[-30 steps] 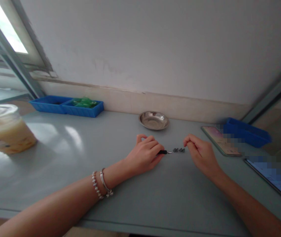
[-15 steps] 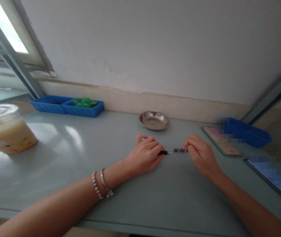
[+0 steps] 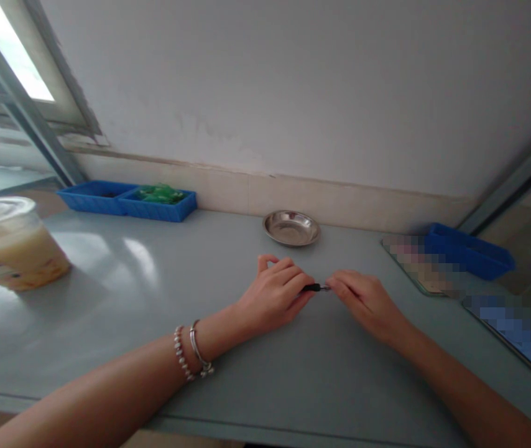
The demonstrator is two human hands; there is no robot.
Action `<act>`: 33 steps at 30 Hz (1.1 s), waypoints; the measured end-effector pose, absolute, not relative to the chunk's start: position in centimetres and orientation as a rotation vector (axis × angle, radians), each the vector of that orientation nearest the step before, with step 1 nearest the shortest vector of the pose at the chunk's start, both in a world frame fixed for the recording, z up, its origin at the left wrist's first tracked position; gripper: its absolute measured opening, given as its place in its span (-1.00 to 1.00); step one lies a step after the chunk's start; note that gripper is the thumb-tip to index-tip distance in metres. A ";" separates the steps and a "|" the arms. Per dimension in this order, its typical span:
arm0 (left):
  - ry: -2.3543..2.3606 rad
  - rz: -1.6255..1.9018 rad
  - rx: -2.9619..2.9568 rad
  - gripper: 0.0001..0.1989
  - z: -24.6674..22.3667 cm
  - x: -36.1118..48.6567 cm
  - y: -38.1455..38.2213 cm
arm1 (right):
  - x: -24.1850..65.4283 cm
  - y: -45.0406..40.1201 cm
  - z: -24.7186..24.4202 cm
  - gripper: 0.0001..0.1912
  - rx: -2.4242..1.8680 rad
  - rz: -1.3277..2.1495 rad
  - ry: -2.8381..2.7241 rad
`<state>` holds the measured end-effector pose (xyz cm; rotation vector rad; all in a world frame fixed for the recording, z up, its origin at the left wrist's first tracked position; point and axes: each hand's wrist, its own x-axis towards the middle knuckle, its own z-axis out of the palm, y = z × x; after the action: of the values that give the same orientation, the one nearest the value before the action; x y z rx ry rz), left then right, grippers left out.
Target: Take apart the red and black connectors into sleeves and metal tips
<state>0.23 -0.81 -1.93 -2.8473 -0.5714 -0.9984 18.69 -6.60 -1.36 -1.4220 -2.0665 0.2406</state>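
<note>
Fingers of the left hand [image 3: 272,295] were curled around a small black-handled tool with a thin metal tip [image 3: 314,287], pinching it near the middle of the grey counter [image 3: 107,292]. Right hand [image 3: 363,302] fingertips were pressed together at that tip. Farther back, a round steel dish [image 3: 291,228] sat by the counter's far edge, a blue plastic tray [image 3: 125,200] toward the far left corner.

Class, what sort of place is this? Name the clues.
Probably a small-parts assembly bench: blue parts trays along the wall, a steel dish, and a left hand holding a small black-handled tool.
</note>
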 end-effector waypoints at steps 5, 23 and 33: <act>-0.577 -1.014 -2.850 -0.88 -1.9 0.3 -1.0 | 18.5 -6.5 -1.6 -0.66 -1.328 0.218 -2.149; -0.715 -0.996 -2.826 -0.84 -2.2 0.2 -0.4 | 19.0 -6.2 -1.8 -0.87 -1.284 0.107 -2.072; -0.757 -0.938 -2.828 -0.83 -1.9 0.2 -0.5 | 18.8 -6.3 -1.8 -0.78 -1.319 0.089 -2.042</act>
<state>0.24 -0.54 -1.88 -2.8281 -0.7568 -0.9376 18.80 -6.27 -1.82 -1.3187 -2.0417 0.0886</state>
